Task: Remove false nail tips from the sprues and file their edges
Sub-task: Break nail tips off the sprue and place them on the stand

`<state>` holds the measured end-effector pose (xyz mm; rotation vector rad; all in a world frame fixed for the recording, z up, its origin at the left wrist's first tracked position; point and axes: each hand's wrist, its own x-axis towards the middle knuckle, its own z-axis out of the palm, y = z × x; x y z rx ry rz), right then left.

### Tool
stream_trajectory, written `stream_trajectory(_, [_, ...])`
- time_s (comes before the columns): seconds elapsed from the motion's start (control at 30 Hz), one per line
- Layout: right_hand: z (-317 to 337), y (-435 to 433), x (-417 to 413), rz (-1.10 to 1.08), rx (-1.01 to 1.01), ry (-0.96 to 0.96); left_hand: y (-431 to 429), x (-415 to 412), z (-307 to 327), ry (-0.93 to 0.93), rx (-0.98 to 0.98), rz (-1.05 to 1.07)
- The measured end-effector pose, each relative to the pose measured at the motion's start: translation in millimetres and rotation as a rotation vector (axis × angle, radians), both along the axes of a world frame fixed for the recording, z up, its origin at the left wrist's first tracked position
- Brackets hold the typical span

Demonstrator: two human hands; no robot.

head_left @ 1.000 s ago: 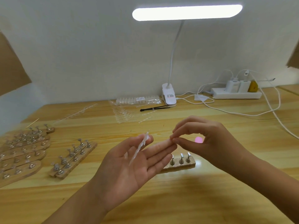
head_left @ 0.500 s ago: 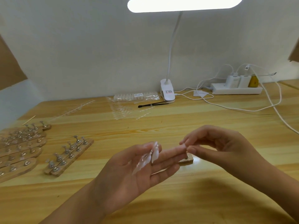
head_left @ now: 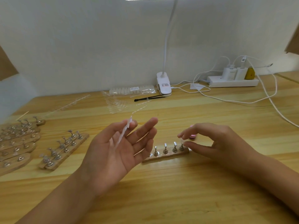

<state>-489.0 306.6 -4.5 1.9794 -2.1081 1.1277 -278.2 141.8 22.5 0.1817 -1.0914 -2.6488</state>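
Note:
My left hand [head_left: 113, 152] is palm up above the desk with its fingers spread, and its thumb holds a clear sprue strip of nail tips [head_left: 123, 134] that slants across the palm. To the right, my right hand [head_left: 215, 143] pinches a small clear nail tip [head_left: 182, 140] between thumb and forefinger. It hovers just over the rightmost metal peg of a wooden nail holder [head_left: 165, 155] lying between the hands. The tip is faint and hard to make out.
Several wooden peg holders [head_left: 63, 151] lie at the left. More clear sprues [head_left: 115, 105], a bag of tips [head_left: 131, 91], a black tool [head_left: 148, 98], a lamp clip [head_left: 163, 85] and a power strip [head_left: 233, 81] with cables sit at the back. A pink object [head_left: 192, 136] lies behind my right hand.
My right hand left the fingertips of my left hand and came down to the right end of the wooden holder. My left hand spread its fingers and kept the sprue.

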Motion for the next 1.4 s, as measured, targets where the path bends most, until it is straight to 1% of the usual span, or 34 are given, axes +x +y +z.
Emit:
stream_trajectory(0.2, [-2, -1, -1, 0.039, 0.003, 0.028, 2, -1, 0, -0.013, 0.011, -0.008])
stream_trajectory(0.37, [-6, -3, -3, 0.069, -0.005, -0.003, 3, -1, -1, -0.026, 0.015, -0.003])
stream_trajectory(0.53, [-2, -2, -1, 0.057, 0.025, 0.007, 3, 0, 0, -0.064, 0.006, 0.004])
stream_trajectory(0.6, [-1, -2, 1, 0.043, 0.053, 0.027, 6, -1, 0, -0.108, -0.081, 0.028])
stream_trajectory(0.7, [-1, 0, 5, 0.020, 0.045, 0.047, 13, -3, -1, -0.190, -0.415, 0.161])
stream_trajectory(0.73, [1, 1, 7, 0.005, 0.009, 0.015, 15, -3, -2, -0.217, -0.514, 0.200])
stream_trajectory(0.8, [7, 3, 10, -0.015, -0.129, -0.095, 17, -1, -2, -0.244, -0.636, 0.222])
stream_trajectory(0.87, [12, 4, 16, 0.001, -0.250, -0.174, 18, 0, -2, -0.263, -0.694, 0.197])
stream_trajectory(0.9, [14, 4, 20, 0.019, -0.268, -0.195, 19, 0, -2, -0.275, -0.715, 0.179])
stream_trajectory(1.03, [13, 2, 37, 0.138, -0.155, -0.296, 23, -1, -4, -0.329, -0.790, 0.124])
stream_trajectory(1.17, [10, -3, 43, 0.178, -0.078, -0.249, 27, -1, -7, -0.350, -0.886, 0.093])
stream_trajectory(1.4, [12, -1, 49, 0.173, -0.114, -0.252, 27, 0, -7, -0.347, -0.950, 0.058])
